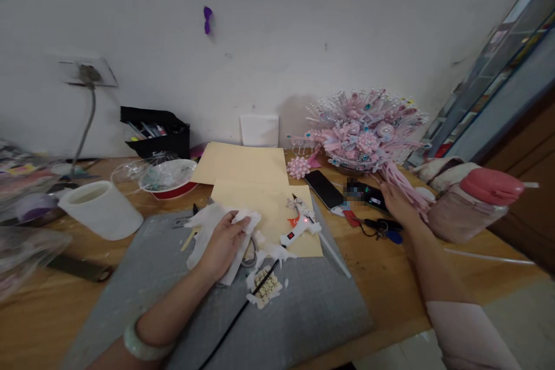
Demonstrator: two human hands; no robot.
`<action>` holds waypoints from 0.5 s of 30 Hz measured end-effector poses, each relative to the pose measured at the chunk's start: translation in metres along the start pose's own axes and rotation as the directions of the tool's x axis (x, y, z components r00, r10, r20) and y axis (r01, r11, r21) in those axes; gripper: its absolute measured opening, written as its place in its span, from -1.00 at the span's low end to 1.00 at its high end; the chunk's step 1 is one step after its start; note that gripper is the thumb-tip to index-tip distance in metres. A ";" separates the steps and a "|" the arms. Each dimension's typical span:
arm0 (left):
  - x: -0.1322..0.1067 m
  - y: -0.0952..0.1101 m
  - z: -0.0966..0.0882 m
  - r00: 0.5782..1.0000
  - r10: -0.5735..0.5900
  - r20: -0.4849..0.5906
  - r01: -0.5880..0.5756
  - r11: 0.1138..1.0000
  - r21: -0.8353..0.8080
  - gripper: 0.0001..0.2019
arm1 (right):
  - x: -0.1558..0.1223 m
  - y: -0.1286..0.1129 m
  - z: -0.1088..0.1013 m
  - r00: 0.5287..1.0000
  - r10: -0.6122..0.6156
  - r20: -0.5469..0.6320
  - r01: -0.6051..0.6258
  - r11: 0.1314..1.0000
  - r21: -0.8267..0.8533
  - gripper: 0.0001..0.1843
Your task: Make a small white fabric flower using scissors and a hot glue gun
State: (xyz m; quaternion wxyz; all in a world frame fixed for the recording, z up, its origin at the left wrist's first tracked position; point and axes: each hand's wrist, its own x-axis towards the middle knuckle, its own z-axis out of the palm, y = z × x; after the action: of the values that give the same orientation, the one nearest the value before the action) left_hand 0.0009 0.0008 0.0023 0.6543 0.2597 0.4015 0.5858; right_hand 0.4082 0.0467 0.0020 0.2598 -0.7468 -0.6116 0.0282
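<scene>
My left hand (pixel 226 243) is closed on a crumpled white tissue (pixel 247 218) above the grey cutting mat. A roll of tape (pixel 250 253) lies partly under the tissue, beside my fingers. To the right, a white glue gun (pixel 300 232) rests on cream card sheets (pixel 260 199). My right hand (pixel 396 205) is stretched over the table with its fingers extended, at the right end of a black device with a lit screen (pixel 373 196). Pink tassels (pixel 405 188) hang right by these fingers; the fingertips are indistinct.
A pink beaded headpiece (pixel 364 130) stands at the back right. Near it are a black phone (pixel 324 189), keys (pixel 382 228) and a pink-lidded bottle (pixel 472 205). A red-rimmed bowl (pixel 170 189), white roll (pixel 104 214) and black pencil case (pixel 156 133) stand left. A black cord (pixel 234 322) crosses the mat.
</scene>
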 end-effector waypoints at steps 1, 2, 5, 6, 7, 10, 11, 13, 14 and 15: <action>0.000 0.000 0.000 1.000 0.001 0.000 -0.001 1.000 0.000 -0.76 | 0.000 0.001 -0.002 0.998 0.055 0.018 -0.055 0.998 -0.036 -0.40; 0.001 -0.001 -0.001 1.000 0.001 0.000 -0.001 1.000 -0.001 -0.76 | -0.001 0.001 -0.003 0.993 0.109 0.036 -0.107 0.992 -0.069 -0.39; 0.002 -0.002 -0.003 1.000 0.000 0.000 0.000 1.000 0.004 -0.77 | -0.005 -0.004 -0.007 0.970 0.234 0.059 -0.224 0.964 -0.143 -0.37; 0.002 -0.002 -0.003 1.000 0.001 0.002 -0.001 1.000 0.009 -0.77 | -0.006 -0.006 -0.009 0.968 0.245 0.054 -0.235 0.961 -0.145 -0.36; 0.003 -0.002 -0.003 1.000 0.003 0.006 -0.004 1.000 0.013 -0.78 | -0.007 -0.008 -0.010 0.965 0.256 0.051 -0.246 0.958 -0.148 -0.35; 0.003 -0.003 -0.004 1.000 0.008 0.011 -0.009 1.000 0.022 -0.77 | -0.011 -0.014 -0.015 0.972 0.232 0.031 -0.226 0.964 -0.138 -0.34; 0.003 -0.003 -0.004 1.000 0.009 0.010 -0.010 1.000 0.026 -0.77 | -0.011 -0.015 -0.016 0.978 0.204 0.030 -0.199 0.971 -0.131 -0.35; 0.003 -0.003 -0.004 1.000 0.011 0.000 -0.011 0.999 0.032 -0.78 | -0.012 -0.017 -0.018 0.987 0.155 0.035 -0.150 0.980 -0.132 -0.37; 0.003 -0.003 -0.004 1.000 0.012 -0.003 -0.012 0.999 0.034 -0.78 | -0.012 -0.017 -0.018 0.990 0.137 0.036 -0.130 0.980 -0.149 -0.38; 0.003 -0.002 -0.004 1.000 0.012 -0.005 -0.011 0.999 0.032 -0.77 | -0.012 -0.017 -0.018 0.992 0.125 0.036 -0.117 0.978 -0.173 -0.39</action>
State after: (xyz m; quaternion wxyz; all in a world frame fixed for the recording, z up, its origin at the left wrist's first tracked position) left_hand -0.0011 0.0028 -0.0025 0.6457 0.2709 0.4111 0.5837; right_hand 0.3963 0.0311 0.0219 0.1787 -0.8012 -0.5711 0.0089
